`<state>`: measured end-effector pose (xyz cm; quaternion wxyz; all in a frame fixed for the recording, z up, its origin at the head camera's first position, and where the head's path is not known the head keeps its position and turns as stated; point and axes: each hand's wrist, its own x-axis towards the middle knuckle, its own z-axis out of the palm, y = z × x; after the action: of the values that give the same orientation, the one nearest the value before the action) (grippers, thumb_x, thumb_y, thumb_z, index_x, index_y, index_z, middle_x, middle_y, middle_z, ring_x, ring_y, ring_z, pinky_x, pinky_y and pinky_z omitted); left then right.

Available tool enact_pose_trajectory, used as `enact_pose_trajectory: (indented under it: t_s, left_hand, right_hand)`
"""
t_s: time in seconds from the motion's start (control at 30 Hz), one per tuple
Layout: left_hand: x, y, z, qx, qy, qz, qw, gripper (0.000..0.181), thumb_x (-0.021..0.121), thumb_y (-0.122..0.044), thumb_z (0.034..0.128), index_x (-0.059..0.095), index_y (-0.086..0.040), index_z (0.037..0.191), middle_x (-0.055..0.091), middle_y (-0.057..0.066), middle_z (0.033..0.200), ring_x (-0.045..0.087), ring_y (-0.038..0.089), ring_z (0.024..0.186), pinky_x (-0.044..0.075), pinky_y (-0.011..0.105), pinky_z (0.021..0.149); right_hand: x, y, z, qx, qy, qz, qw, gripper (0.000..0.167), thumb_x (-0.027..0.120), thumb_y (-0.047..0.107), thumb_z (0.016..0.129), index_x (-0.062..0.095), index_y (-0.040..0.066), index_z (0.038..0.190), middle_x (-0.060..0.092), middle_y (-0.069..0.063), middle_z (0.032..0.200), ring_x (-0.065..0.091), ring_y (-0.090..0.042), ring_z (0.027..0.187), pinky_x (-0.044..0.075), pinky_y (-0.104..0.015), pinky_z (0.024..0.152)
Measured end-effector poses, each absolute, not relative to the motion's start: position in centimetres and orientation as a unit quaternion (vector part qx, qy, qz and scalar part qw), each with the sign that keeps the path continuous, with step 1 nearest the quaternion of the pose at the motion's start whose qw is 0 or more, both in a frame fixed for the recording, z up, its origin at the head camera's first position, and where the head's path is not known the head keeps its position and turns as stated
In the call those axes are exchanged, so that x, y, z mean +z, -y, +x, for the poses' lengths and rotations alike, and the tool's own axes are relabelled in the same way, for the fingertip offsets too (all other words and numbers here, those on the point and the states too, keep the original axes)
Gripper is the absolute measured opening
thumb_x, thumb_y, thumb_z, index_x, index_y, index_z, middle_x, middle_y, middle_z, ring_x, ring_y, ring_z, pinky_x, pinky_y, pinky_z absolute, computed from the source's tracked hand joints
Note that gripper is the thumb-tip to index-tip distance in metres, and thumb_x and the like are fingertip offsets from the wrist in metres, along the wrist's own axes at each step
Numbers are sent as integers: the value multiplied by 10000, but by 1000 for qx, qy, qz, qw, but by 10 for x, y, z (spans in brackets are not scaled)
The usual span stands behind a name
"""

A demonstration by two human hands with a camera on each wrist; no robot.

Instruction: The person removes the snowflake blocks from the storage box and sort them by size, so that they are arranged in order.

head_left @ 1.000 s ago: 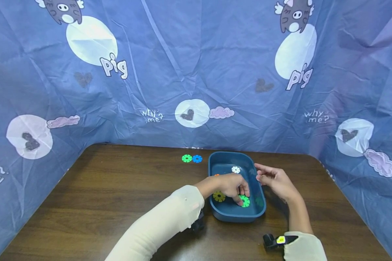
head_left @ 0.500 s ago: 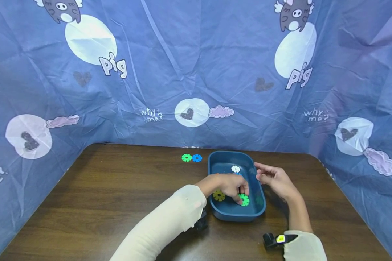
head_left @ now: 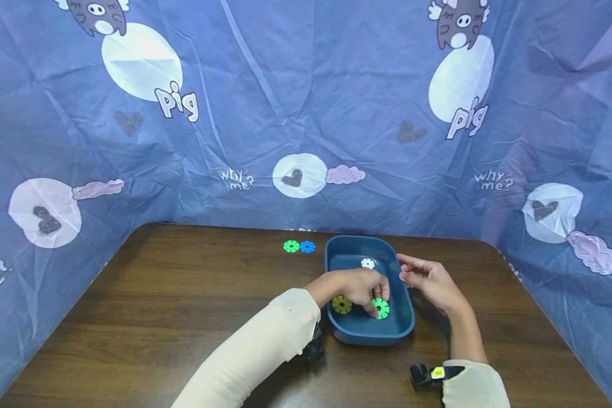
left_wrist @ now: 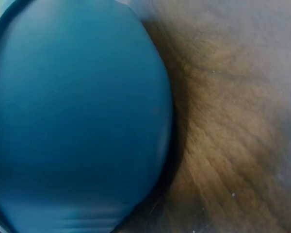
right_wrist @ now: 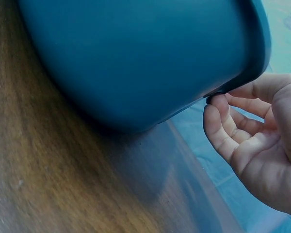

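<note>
A blue bin (head_left: 371, 339) stands on the table, a yellow notched disc (head_left: 341, 305) and a white one (head_left: 368, 263) lying inside. Reaching over its left wall, the left hand (head_left: 361, 286) pinches a green notched disc (head_left: 381, 309) between thumb and fingers, low in the bin. At the bin's right rim is the right hand (head_left: 430, 282); in the right wrist view the thumb and fingers of the right hand (right_wrist: 264, 141) hold the edge of the bin (right_wrist: 150, 58). The left wrist view shows only the outer wall of the bin (left_wrist: 82, 107) and wood, no hand.
On the table (head_left: 183, 294), left of the bin near the back edge, a green disc (head_left: 291, 246) and a blue disc (head_left: 307, 247) lie side by side. A blue printed cloth (head_left: 265, 113) hangs behind the table and along both sides.
The green disc in the left hand has risen slightly toward the bin's far end, and the fingers have closed in on it. The right hand stays at the rim.
</note>
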<state>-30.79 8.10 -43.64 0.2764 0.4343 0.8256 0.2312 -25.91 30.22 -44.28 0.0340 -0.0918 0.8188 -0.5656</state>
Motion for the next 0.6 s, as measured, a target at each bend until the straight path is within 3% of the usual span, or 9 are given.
enact_pose_trajectory:
  t_s: [0.3,0.6]
  left_hand:
    - [-429,-73,-313,305,-792,437,298,181,727,-11,935,719,-81,1101,705,-36,987,655,51,921,555,190,786]
    - [-416,-55,-322,407,-772,376,311,204,705,7,943,719,-64,1134,708,20,1022,714,156,871,609,352,801]
  right_hand:
    - [-443,-302,-259,-565,-819,-93,31,471,613,38,1005,513,-62,1454,577,-296,1187,657,-117,942,596,-287,803]
    - [-444,-303,-260,-564,-820,-93,29,470,616,34,1004,514,-67,1451,588,-285,1176,660,-105,940,594,-271,796]
